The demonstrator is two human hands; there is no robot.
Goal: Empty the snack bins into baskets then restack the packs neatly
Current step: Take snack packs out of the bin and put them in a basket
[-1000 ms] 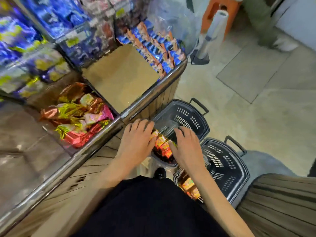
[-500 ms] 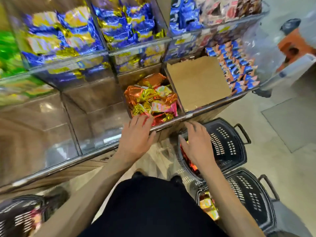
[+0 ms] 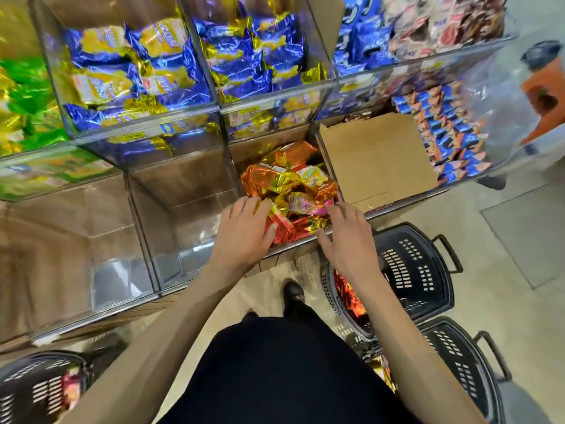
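Both hands have been raised from the basket point(image 3: 419, 270) to the bin point(image 3: 244, 154), where left hand point(image 3: 244, 231) and right hand point(image 3: 348, 237) are laid, fingers spread, against the foil packs point(image 3: 287, 185) heaped inside, nothing yet gripped; emptying is judged under way, a two-handed scoop being called for next.

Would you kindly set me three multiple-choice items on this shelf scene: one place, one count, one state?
1. The cardboard sheet lies: A on the top row; B in the bin just right of the orange foil packs; C on the floor.
2. Black baskets in view: A one; B three; C five.
3. The clear bin just left of those packs is: A empty; B full of green packs; C covered with cardboard.
B, it adjoins the packs' bin; B, two at right, one bottom left; A, only bare walls show.
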